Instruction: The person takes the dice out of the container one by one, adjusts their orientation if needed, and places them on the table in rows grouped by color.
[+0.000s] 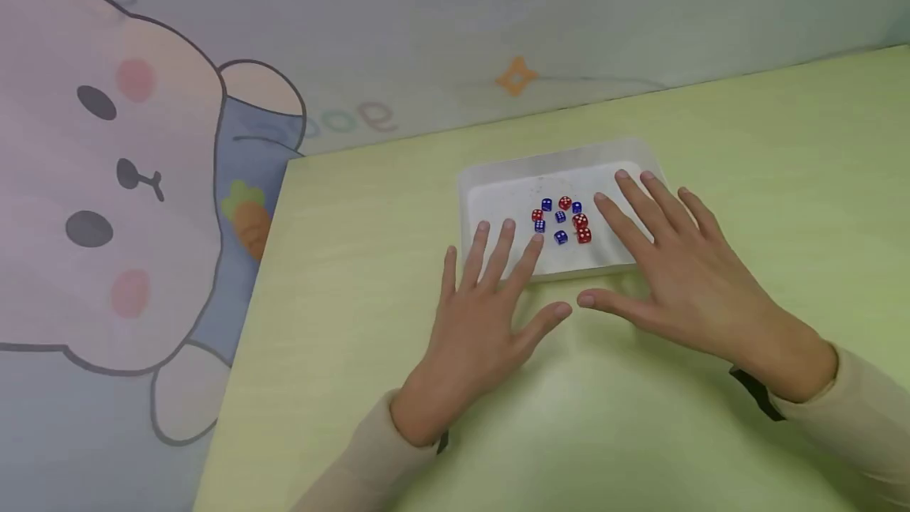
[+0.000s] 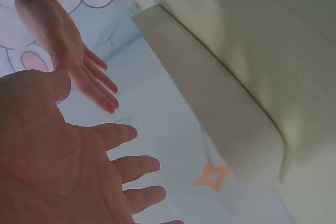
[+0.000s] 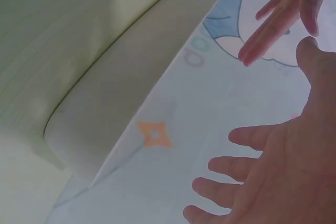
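I hover my left hand (image 1: 478, 314) and right hand (image 1: 682, 267), both flat and empty, over the tray (image 1: 498, 188) of dice (image 1: 562, 220) (best to come down slowly, I judge, picking one die at a time).

The wall cloth (image 1: 370, 121) bears mirrored letters reading roughly "good".

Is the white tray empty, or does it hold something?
Not empty: the white tray holds small red and blue dice, scattered near its middle.

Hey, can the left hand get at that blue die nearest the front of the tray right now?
Probably yes: the left hand is open, its fingertips already over the tray rim, beside the blue die, with nothing between them.
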